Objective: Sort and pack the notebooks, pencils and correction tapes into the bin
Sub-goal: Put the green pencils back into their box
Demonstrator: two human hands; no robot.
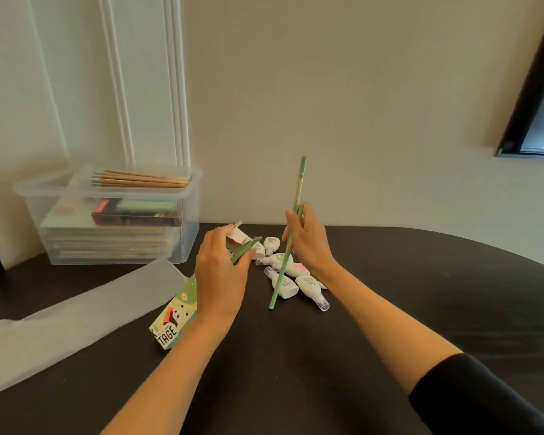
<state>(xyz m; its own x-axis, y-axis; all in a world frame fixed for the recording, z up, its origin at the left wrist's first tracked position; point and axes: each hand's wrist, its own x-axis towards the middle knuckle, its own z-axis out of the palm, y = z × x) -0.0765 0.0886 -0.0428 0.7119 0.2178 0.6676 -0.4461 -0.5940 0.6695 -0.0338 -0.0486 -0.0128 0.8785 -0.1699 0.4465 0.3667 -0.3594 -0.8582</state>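
Note:
My left hand (221, 271) grips the open end of a green and white pencil box (178, 318) that rests tilted on the dark table (390, 309). My right hand (307, 240) holds green pencils (291, 233) nearly upright, their lower tips just above the table. Several white correction tapes (285, 274) lie in a heap between and behind my hands. At the back left stands a clear plastic bin (113, 215) with notebooks stacked inside and several wooden pencils (139, 180) lying across its top.
A translucent white bin lid (60, 315) lies flat on the table to the left of the pencil box. The wall runs right behind the bin. A dark window frame (534, 98) is at the upper right.

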